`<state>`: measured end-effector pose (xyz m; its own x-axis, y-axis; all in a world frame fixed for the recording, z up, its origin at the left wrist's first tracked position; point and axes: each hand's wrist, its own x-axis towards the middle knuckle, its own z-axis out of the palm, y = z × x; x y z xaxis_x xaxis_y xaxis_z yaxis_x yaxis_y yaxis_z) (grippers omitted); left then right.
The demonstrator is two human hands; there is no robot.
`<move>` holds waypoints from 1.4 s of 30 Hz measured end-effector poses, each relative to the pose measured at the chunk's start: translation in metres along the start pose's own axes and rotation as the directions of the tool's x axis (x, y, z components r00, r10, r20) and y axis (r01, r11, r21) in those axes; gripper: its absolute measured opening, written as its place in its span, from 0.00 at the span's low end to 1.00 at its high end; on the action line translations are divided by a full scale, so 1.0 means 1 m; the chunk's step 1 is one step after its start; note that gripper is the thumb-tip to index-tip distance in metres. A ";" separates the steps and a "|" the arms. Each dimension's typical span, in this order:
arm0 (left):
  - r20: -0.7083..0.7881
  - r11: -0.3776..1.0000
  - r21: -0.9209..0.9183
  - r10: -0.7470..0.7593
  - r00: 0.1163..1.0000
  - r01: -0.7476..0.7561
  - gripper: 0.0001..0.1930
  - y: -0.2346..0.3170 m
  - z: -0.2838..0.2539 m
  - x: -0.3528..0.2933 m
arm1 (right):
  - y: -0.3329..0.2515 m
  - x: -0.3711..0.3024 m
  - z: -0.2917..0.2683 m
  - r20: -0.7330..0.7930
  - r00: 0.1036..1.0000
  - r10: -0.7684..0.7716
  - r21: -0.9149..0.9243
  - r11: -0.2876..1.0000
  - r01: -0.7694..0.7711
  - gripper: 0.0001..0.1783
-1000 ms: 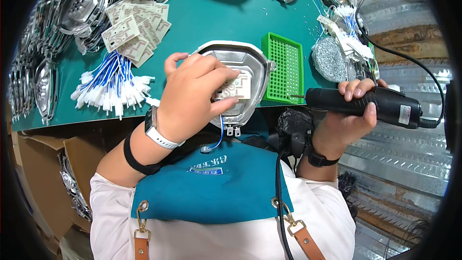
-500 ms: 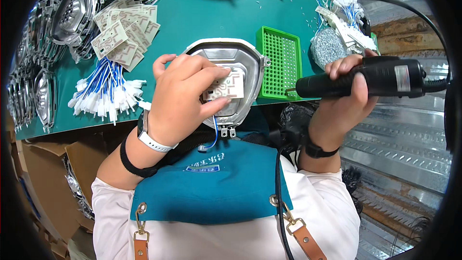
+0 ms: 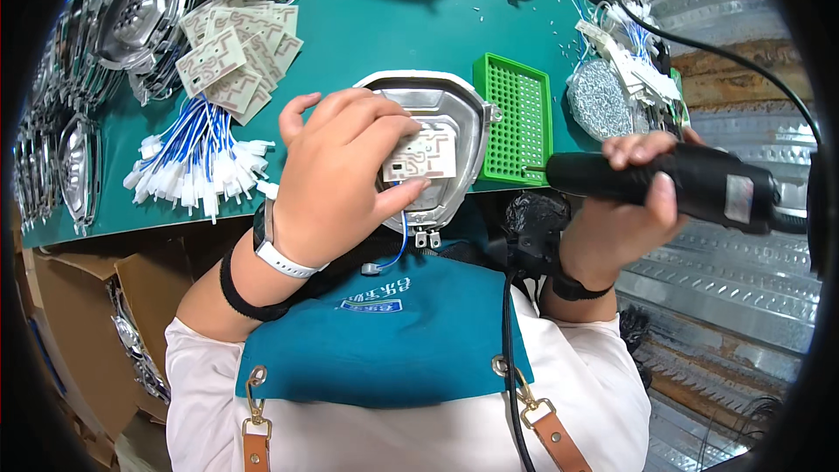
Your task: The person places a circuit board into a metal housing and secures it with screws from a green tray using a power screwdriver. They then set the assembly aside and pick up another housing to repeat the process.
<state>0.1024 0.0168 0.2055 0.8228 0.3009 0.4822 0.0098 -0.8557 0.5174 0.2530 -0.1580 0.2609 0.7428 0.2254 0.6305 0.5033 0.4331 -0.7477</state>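
A pale circuit board (image 3: 433, 157) with brown traces lies in a silver metal housing (image 3: 472, 127) in front of me. My left hand (image 3: 336, 179) reaches over the housing's left side, thumb and fingers bent around the board's left part. A blue and white wire (image 3: 405, 240) runs from the board over the housing's near edge to a small plug. In my right hand (image 3: 634, 210) is a black electric screwdriver (image 3: 699, 185), held sideways with its bit pointing left. The bit's tip is at the near right corner of a green perforated screw tray (image 3: 549, 114).
Left on the green table (image 3: 376, 26) lie fanned circuit boards (image 3: 214, 61) with bundled white plugs (image 3: 205, 170). Stacked metal housings (image 3: 144, 13) line the far left. At right are a round dish of small metal pieces (image 3: 599, 100) and white connectors (image 3: 642, 79). A black cable (image 3: 725, 52) arcs behind the screwdriver.
The screwdriver's rear end has dropped, so its body slopes down to the right; the bit stays over the tray's near corner. My left fingers have eased left, uncovering more of the board.
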 end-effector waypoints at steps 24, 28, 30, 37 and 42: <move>-0.087 0.993 -0.118 -0.002 0.996 -0.008 0.22 -0.013 0.009 -0.008 | 0.003 -0.014 0.083 0.381 0.922 -0.070 0.330 0.942 -0.065 0.33; -0.077 0.994 -0.107 -0.013 0.997 0.005 0.22 -0.014 0.007 -0.009 | 0.008 -0.011 0.085 0.435 0.896 -0.087 0.313 0.948 -0.060 0.32; -0.050 0.996 -0.091 -0.004 0.999 -0.001 0.22 -0.014 0.006 -0.009 | 0.012 -0.009 0.087 0.540 0.830 -0.140 0.328 0.943 -0.054 0.31; -0.081 0.996 -0.092 -0.003 0.997 -0.004 0.22 -0.013 0.007 -0.011 | 0.016 -0.005 0.094 0.607 0.782 -0.140 0.273 0.961 -0.040 0.30; 0.030 1.000 -0.018 -0.025 0.999 0.025 0.20 -0.007 -0.001 -0.009 | 0.009 -0.001 0.095 0.590 0.801 -0.098 0.320 0.940 -0.121 0.33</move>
<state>0.0940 0.0205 0.1985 0.8388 0.3094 0.4479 0.0205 -0.8402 0.5419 0.2147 -0.0716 0.2735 0.2851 0.6532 0.7015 0.2418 0.6592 -0.7120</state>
